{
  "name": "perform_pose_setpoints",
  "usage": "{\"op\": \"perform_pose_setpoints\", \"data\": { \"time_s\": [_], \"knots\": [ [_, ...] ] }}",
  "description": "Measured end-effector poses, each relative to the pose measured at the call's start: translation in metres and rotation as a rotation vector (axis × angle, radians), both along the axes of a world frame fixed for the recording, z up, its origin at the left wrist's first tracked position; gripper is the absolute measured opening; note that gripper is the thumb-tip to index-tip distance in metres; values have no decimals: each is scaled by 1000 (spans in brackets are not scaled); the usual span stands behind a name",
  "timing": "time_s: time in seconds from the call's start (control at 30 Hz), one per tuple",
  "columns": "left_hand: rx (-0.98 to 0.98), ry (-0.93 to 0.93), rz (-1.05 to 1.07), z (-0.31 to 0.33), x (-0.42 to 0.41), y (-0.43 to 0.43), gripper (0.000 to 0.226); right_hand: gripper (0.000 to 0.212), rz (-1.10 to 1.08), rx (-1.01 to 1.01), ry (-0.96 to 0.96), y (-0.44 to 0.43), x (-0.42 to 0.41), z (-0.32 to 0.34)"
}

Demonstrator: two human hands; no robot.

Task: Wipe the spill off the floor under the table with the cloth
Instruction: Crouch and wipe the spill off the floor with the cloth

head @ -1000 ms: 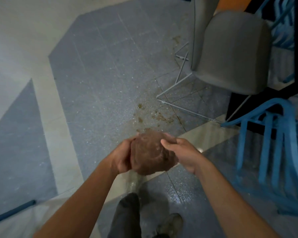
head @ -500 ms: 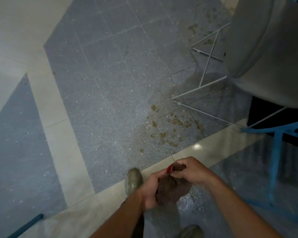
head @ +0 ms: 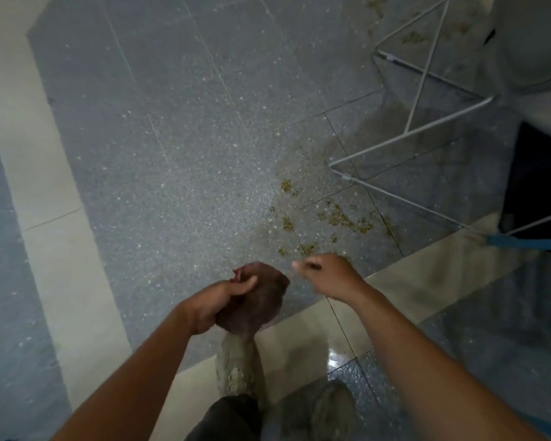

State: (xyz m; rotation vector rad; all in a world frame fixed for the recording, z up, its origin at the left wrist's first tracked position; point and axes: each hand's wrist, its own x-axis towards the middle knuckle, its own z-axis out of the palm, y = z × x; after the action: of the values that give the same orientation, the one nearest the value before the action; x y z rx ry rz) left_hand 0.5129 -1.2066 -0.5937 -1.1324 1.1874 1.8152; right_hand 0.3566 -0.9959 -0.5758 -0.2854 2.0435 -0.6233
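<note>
L hand (head: 217, 300): fingers curled round bunched brown cloth (head: 258, 300), held above floor (head: 172, 138). R hand (head: 331, 278) just right of cloth, apart; fingers curled, nothing seen in them, blurred. Brown spill (head: 334, 218) on floor far-right of hands, by wire chair legs (head: 412, 131).

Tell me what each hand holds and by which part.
The left hand grips the bunched brown cloth by its left side, fingers curled round it. The right hand, curled, holds nothing.

We hold the cloth (head: 257, 302) in our left hand (head: 215, 302), our right hand (head: 330, 275) just beside it to the right. Ahead of both, the spill (head: 334, 218) lies on the floor (head: 172, 154), left of the chair legs (head: 411, 131).
</note>
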Motion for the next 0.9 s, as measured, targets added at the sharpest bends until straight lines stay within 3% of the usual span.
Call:
{"op": "perform_pose_setpoints", "data": {
  "time_s": [0.1,0.17,0.23,0.3,0.37,0.53,0.67,0.77,0.9],
  "knots": [
    [-215,133,-47,-55,-2,-12,60,49,-4,39,49,16,-10,-65],
    [-304,312,-92,-91,2,-10,51,49,14,57,80,21,-19,-103],
    [-536,517,-375,-132,13,0,43,49,46,70,119,22,-29,-136],
    [-762,617,-772,-177,33,17,66,43,72,63,165,20,-39,-163],
    [-790,597,-932,-219,54,36,89,33,117,51,211,14,-46,-185],
    [-1222,728,-880,-310,62,39,60,26,258,2,410,-8,-53,-233],
    [-1405,928,-1047,-340,44,32,68,29,298,-55,523,-23,-58,-257],
    [-1422,1047,-1095,-343,16,19,63,28,226,-77,578,-14,-67,-259],
    [-1452,949,-1019,-350,-68,-3,61,28,120,-41,627,21,-85,-251]
  ]
}}
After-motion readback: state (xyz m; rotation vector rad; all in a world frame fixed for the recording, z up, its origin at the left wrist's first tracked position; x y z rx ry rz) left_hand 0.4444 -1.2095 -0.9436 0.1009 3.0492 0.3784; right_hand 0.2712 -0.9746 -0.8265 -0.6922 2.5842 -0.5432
